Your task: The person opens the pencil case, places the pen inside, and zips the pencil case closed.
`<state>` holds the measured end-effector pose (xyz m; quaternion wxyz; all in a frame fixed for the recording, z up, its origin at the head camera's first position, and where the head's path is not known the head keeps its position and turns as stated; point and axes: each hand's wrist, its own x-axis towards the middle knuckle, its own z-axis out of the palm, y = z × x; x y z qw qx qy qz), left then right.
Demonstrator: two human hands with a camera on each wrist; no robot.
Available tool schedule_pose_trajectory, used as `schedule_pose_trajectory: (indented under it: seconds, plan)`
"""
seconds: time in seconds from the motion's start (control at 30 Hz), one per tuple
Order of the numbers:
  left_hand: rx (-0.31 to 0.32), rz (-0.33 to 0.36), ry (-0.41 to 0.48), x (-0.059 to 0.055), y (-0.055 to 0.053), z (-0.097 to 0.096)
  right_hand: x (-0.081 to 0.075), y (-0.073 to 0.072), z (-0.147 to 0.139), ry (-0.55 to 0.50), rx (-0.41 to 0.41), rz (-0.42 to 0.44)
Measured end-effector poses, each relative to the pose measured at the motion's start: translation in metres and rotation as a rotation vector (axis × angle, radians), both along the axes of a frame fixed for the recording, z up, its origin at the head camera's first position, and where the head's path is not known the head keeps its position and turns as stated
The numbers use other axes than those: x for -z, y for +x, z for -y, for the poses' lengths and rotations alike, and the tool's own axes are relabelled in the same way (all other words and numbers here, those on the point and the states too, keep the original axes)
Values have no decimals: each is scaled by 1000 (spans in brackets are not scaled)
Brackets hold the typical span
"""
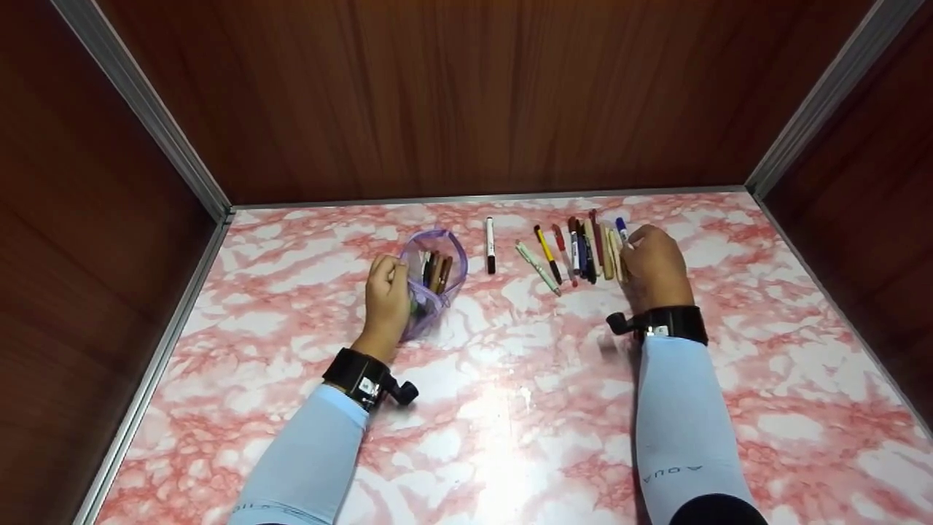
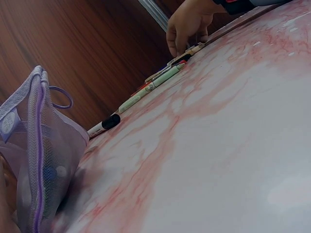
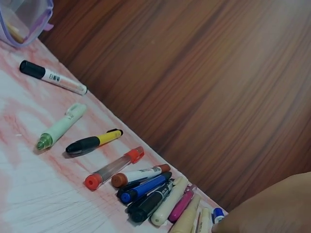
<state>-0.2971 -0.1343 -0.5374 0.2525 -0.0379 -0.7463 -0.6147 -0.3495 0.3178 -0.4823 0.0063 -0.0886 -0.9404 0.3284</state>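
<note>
Head view: gripping one pouch (image 1: pixel 437 297) with the left hand (image 1: pixel 388 295), left of one black-capped marker (image 1: pixel 490 246), one green pen (image 1: pixel 539 267), one yellow pen (image 1: pixel 548 254). Got the right hand (image 1: pixel 657 264) at one blue-capped marker (image 1: pixel 621 224), honestly can't tell if pinched.

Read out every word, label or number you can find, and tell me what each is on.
"AQUA": right sleeve.
Left sleeve: lettering cut off, unreadable.
Black-capped white marker: print too blurred.
Brown-ended marker: print too small.
Purple pouch: badge unreadable.
Left wristband, right wristband: white labels, unreadable.
</note>
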Motion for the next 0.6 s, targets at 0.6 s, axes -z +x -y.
schedule_pose_trajectory:
  seconds: [0.6]
  plan:
    - [-5, 1, -16, 1, -3, 1, -10, -9, 0, -198, 105, -23]
